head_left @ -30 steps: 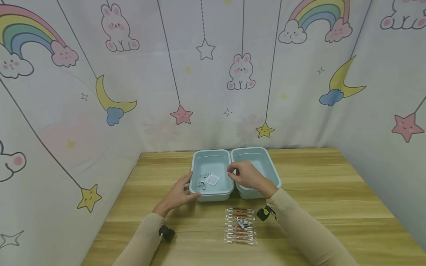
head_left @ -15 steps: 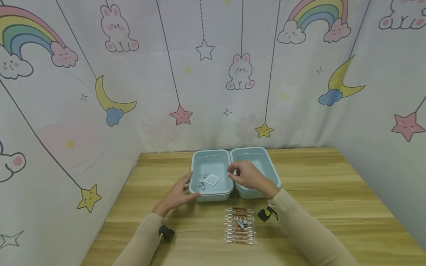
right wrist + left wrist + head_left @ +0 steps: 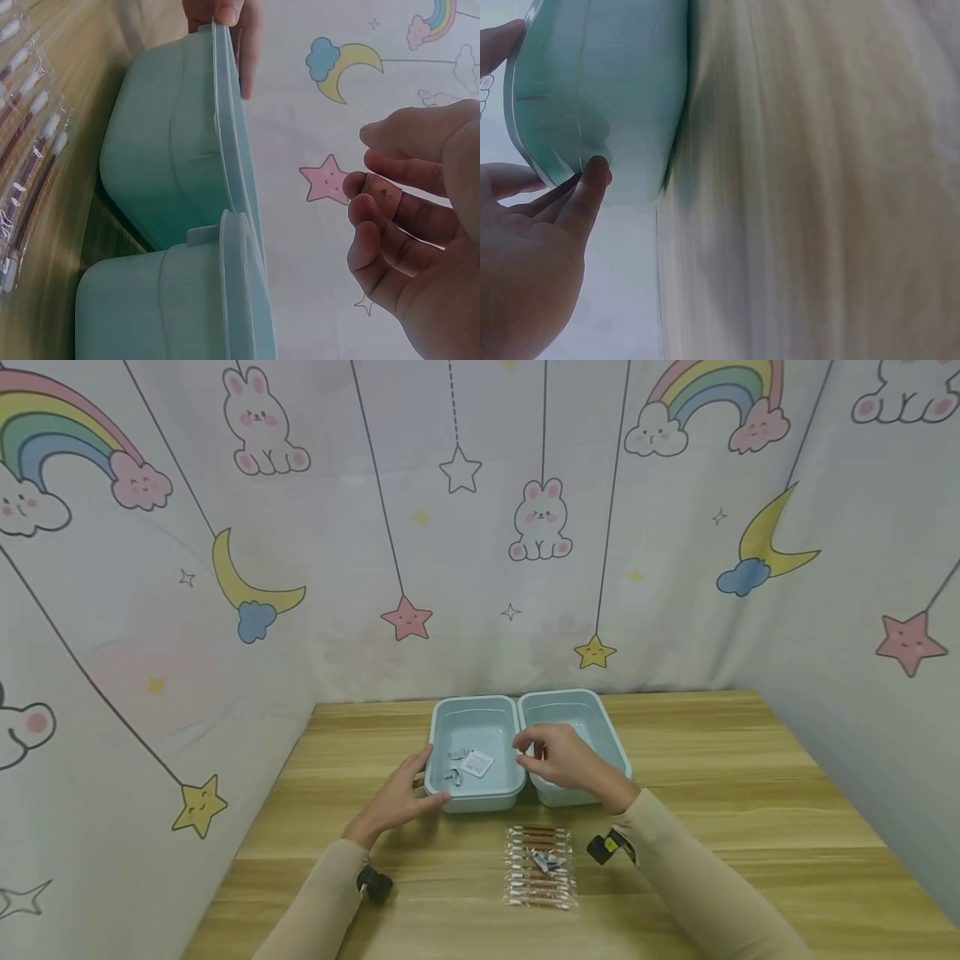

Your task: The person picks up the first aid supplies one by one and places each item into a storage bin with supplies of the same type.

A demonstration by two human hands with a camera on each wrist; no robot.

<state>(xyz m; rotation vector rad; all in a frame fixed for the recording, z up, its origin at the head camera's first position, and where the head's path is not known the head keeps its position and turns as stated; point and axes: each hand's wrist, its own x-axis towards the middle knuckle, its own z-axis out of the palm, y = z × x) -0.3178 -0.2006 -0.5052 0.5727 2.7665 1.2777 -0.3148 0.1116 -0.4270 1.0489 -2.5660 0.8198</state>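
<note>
Two light blue plastic basins stand side by side at the back of the table. Inside the left basin (image 3: pixel 487 722) lie a white square packet (image 3: pixel 476 764) and small silver wrapped pieces (image 3: pixel 454 777). My left hand (image 3: pixel 395 797) spans that basin's near-left corner; its thumb reaches the front rim and its fingers lie along the left wall, mostly straight. Over the right basin (image 3: pixel 558 710), near the shared rims, hovers my right hand (image 3: pixel 562 756). Its fingers bend loosely, with nothing visible between them, and a brownish patch (image 3: pixel 382 196) sits on one finger.
On the wooden table (image 3: pixel 712 760), nearer me, lies a strip of brown double-ended cotton swabs (image 3: pixel 538 893) in clear wrappers. A small blue-and-white crumpled wrapped piece (image 3: pixel 546 861) rests on the strip. A patterned white curtain (image 3: pixel 465 560) rises behind the basins.
The right wrist and forearm have shifted slightly to the right, while the fingertips stay over almost the same place. My left hand and the basins' contents look the same.
</note>
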